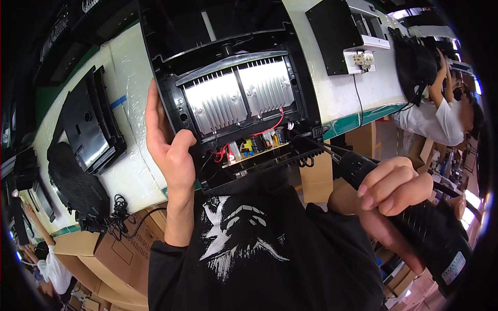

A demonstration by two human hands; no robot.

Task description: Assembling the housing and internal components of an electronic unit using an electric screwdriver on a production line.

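Head view: we locate the open black housing (pixel 305 78) at upper centre of the frame, two finned silver heat sinks (pixel 215 106) exposed above a circuit board (pixel 257 154). Our left hand (pixel 175 156) grips the housing's left wall, thumb over the rim, fingers along the outside. At the right of the frame, our right hand (pixel 395 185) curls its fingers around a black power driver (pixel 354 168), aimed at the housing's lower-right corner; we cannot tell whether the tip touches.
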